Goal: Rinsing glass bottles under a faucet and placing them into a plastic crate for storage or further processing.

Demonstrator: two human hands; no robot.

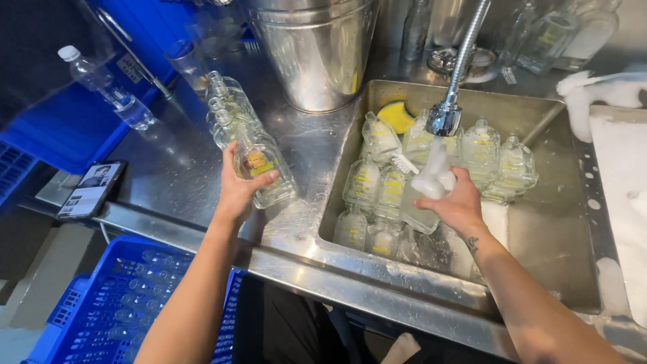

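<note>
Steel counter (168, 168): left hand (240, 185) grips glass bottle (264, 168); right hand (458, 202) clasps soapy bottle (423, 205) under tap (445, 118).

Steel counter (168, 182) (wet), bottles (236, 121), phone (91, 190), bucket (313, 50)

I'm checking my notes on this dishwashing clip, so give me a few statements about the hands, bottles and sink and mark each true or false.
1. The right hand holds a glass bottle under running water from the faucet sprayer. True.
2. The left hand is empty. False: it grips a clear bottle with a yellow label over the steel counter.
3. The sink holds no bottles. False: several labelled bottles stand in it.
4. A smartphone lies at the counter's left edge. True.
5. The metal bucket sits inside the sink. False: it stands on the counter behind it.
</note>
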